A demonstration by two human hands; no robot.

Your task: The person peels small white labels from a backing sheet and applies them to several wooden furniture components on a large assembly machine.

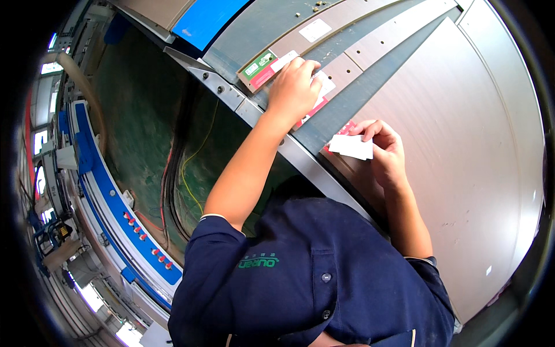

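My left hand (296, 87) rests over the near ends of two narrow boards, fingers bent and somewhat apart, nothing visibly gripped. Partly beneath it is a red-and-white label (319, 106) on the second narrow board (370, 53). To its left, the first narrow board (286, 46) bears a green-and-red label (258, 68). Between the thumb and fingers of my right hand (387, 151) are a few white paper labels (351, 146). They are held over the corner of a wide greyish board (451, 156), where a red label (346, 128) shows partly behind them.
The boards lie on a dark belt (341, 110) with a metal edge rail (324, 173) near my body. A blue panel (208, 23) is at upper left. Cables (173, 173) run along the green floor, beside a curved blue-and-white machine rail (124, 214) with red knobs.
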